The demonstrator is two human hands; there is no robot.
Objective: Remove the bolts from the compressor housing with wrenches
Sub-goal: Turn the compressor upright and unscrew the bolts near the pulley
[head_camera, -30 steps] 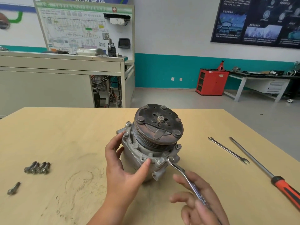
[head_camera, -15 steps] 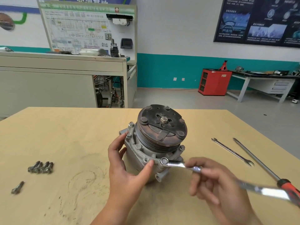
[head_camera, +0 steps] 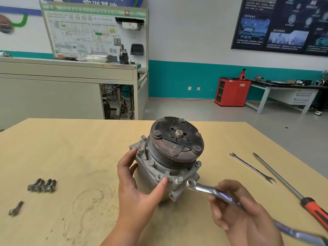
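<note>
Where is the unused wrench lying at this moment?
In the head view, the unused wrench lies on the table, right of the compressor and just left of the red-handled screwdriver, beyond the right hand gripping the other wrench.

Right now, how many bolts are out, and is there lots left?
Done: five loose bolts lie on the table, four bunched, one apart. In hand: the left hand steadies the compressor while the right hand holds a wrench beside a front flange bolt. Left: at least four bolts sit in the flange.
</note>
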